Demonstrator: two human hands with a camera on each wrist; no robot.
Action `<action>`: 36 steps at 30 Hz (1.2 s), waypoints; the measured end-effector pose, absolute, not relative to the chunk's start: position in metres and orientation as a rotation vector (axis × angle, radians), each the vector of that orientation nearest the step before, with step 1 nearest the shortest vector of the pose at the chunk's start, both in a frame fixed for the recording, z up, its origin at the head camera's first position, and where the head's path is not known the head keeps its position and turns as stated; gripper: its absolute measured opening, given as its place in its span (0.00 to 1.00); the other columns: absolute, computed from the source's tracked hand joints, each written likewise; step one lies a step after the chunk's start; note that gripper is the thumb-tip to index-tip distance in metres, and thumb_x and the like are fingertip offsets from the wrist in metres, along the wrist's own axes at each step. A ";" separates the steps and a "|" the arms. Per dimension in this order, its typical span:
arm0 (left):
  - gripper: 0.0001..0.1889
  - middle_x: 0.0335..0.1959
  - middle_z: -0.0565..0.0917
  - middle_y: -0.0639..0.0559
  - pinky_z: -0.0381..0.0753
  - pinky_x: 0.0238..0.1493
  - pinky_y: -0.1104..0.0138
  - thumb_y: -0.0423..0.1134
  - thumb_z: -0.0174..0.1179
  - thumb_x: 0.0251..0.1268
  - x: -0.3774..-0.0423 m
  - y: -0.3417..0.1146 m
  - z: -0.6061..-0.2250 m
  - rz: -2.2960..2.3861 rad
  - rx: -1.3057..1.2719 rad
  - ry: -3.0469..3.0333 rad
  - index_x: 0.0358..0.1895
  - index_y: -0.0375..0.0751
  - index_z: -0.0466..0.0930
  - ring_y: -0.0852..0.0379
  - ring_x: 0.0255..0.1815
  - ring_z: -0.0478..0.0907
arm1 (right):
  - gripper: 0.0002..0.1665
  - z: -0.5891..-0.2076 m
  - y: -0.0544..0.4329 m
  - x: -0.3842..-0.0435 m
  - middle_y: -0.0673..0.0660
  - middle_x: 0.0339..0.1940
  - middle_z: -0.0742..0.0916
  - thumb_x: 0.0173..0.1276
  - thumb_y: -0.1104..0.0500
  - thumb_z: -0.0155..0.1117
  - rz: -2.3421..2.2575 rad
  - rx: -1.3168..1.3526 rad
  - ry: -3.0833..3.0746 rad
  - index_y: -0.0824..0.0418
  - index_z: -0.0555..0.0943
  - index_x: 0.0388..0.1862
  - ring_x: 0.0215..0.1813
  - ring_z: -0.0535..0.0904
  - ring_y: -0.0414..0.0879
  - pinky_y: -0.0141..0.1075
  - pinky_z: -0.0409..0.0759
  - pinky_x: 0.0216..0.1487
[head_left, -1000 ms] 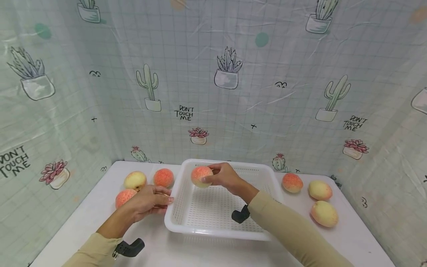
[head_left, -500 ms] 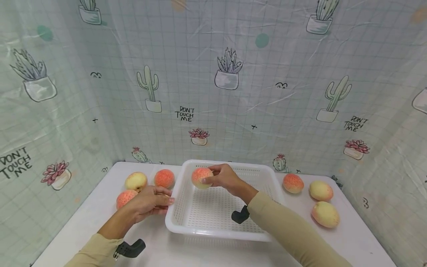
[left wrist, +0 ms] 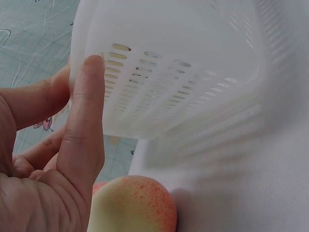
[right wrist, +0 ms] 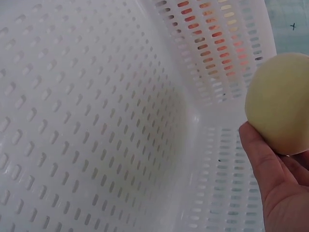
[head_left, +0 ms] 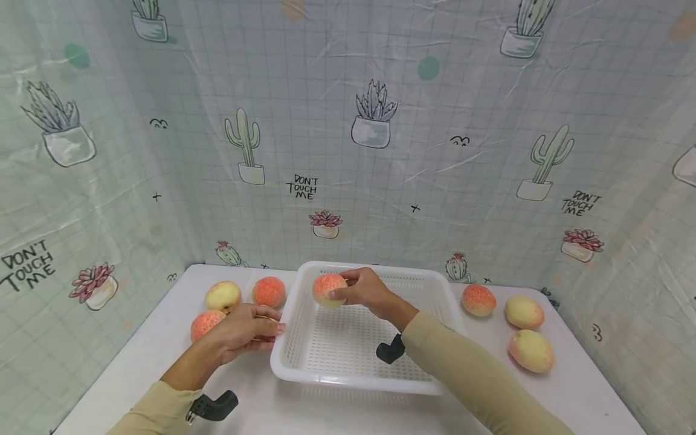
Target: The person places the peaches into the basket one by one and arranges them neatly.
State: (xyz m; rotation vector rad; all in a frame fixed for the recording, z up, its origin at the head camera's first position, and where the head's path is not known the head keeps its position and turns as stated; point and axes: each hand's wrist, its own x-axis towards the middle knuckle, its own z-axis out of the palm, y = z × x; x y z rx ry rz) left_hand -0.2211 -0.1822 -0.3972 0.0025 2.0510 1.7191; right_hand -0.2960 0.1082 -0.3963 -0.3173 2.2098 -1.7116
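A white perforated plastic basket [head_left: 359, 382] stands in the middle of the table. My left hand [head_left: 241, 332] pinches its left rim; in the left wrist view the thumb [left wrist: 84, 116] lies along the basket's outer side, with other fingers at the rim's edge. Over the basket's back left part, my right hand [head_left: 367, 293] holds a peach [head_left: 322, 289], red-orange on top and pale yellow below. The right wrist view shows that peach's yellow underside [right wrist: 280, 101] above the fingers, beside the basket wall. Nothing lies on the visible part of the basket floor [right wrist: 87, 116].
Left of the basket lie a yellow peach [head_left: 222, 295], a red one [head_left: 269, 292] and another red one [head_left: 205, 325] partly behind my left hand. On the right are a red peach [head_left: 478, 300] and two yellow ones [head_left: 524, 312]. A cactus-print curtain [head_left: 348, 151] surrounds the table.
The scene has shifted slightly down and right in the head view. Both hands, the held peach and the basket otherwise stay in place.
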 end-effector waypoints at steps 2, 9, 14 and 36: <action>0.28 0.41 0.91 0.46 0.92 0.40 0.65 0.40 0.74 0.64 -0.221 -0.182 -0.397 1.719 0.003 2.050 0.62 0.27 0.77 0.55 0.36 0.88 | 0.32 -0.397 0.108 -0.297 0.61 0.53 0.91 0.61 0.57 0.79 -1.705 -0.327 2.209 0.66 0.83 0.63 0.48 0.89 0.45 0.44 0.91 0.54; 0.27 0.42 0.91 0.46 0.92 0.40 0.65 0.40 0.74 0.65 -0.221 -0.182 -0.398 1.720 0.000 2.048 0.61 0.27 0.78 0.55 0.37 0.88 | 0.32 -0.401 0.107 -0.299 0.60 0.52 0.92 0.60 0.56 0.80 -1.683 -0.304 2.221 0.64 0.84 0.62 0.47 0.89 0.45 0.43 0.91 0.53; 0.27 0.43 0.91 0.46 0.92 0.41 0.64 0.39 0.74 0.65 -0.221 -0.182 -0.399 1.720 -0.014 2.050 0.61 0.27 0.78 0.54 0.37 0.88 | 0.31 -0.405 0.106 -0.303 0.60 0.51 0.92 0.60 0.56 0.81 -1.676 -0.315 2.224 0.65 0.84 0.61 0.47 0.89 0.45 0.43 0.91 0.52; 0.27 0.45 0.91 0.45 0.92 0.43 0.62 0.40 0.73 0.65 -0.222 -0.184 -0.400 1.722 0.001 2.056 0.62 0.28 0.78 0.53 0.38 0.89 | 0.31 -0.408 0.102 -0.305 0.60 0.53 0.90 0.63 0.56 0.79 -1.661 -0.337 2.201 0.66 0.83 0.62 0.48 0.88 0.44 0.42 0.91 0.53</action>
